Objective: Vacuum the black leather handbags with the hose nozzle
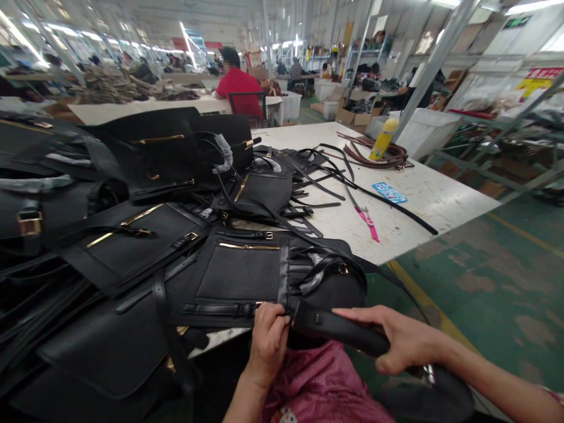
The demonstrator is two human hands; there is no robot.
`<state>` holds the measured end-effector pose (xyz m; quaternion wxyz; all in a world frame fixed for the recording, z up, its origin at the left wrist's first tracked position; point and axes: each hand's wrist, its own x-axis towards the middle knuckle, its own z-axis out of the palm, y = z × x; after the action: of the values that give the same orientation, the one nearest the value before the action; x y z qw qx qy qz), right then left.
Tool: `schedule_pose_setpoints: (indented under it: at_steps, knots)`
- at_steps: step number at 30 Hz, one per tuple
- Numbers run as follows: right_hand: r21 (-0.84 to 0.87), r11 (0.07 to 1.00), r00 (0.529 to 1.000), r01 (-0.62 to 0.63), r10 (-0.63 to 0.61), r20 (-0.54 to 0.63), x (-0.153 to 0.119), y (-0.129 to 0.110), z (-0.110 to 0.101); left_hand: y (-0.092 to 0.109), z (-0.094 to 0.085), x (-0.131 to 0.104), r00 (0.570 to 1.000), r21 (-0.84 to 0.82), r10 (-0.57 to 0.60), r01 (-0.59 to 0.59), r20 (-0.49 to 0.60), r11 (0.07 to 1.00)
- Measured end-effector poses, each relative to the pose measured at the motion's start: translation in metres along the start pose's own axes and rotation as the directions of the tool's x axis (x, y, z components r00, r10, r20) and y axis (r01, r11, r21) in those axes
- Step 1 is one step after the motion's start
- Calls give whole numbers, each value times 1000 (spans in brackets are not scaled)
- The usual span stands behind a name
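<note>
A black leather bag with a gold zipper and buckled straps lies at the table's front edge. My left hand is closed in a pinch at the bag's lower edge, beside a small buckle; the fingers hide what exactly they pinch. My right hand grips a thick, curved black leather piece, thumb below and fingers along the top. This piece reaches toward my left fingertips and has a small slot near its end. Whether it is joined to the bag cannot be made out. A long black strap crosses over the bag's right end.
More black bags are heaped at left and behind. On the white table are a yellow bottle, brown straps, a blue card and a pink-handled tool. A person in red sits farther back.
</note>
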<state>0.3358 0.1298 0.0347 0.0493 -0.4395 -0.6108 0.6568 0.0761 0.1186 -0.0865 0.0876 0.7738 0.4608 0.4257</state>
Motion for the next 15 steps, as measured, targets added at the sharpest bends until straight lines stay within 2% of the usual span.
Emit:
schedule_pose_setpoints:
  at_steps: [3, 5, 6, 7, 8, 9, 10, 11, 12, 13, 15]
  knots:
    - [133, 991, 999, 22, -27, 32, -2, -1, 2, 4, -5, -6, 999, 27, -9, 10, -36, 1000]
    - [254, 967, 1000, 8, -12, 11, -4, 1, 1, 16, -7, -16, 979, -10, -159, 160, -123, 987]
    - [283, 959, 1000, -2, 8, -17, -6, 3, 0, 23, -7, -21, 941, -82, -302, 293, -153, 953]
    - [291, 957, 999, -14, 29, -46, -8, 5, -1, 32, -6, -25, 867, -197, -480, 451, -136, 870]
    - [284, 959, 997, -25, 46, -70, -9, 7, -3, 40, -4, -28, 752, -334, -657, 606, -56, 722]
    - [271, 962, 995, -33, 57, -81, -11, 8, -4, 47, -2, -30, 608, -458, -791, 726, 75, 514]
    - [254, 966, 995, -40, 63, -82, -12, 8, -4, 52, 1, -29, 463, -542, -859, 790, 220, 287]
    - [236, 971, 995, -44, 63, -72, -13, 8, -4, 55, 5, -28, 342, -588, -876, 804, 340, 86]
    - [209, 977, 997, -43, 56, -58, -13, 6, -3, 56, 8, -25, 261, -616, -872, 785, 414, -58]
    - [167, 985, 998, -40, 48, -49, -13, 4, -2, 55, 11, -21, 216, -640, -867, 754, 450, -145]
    - [69, 997, 999, -33, 35, -35, -11, -1, 2, 51, 15, -14, 188, -687, -864, 692, 467, -221]
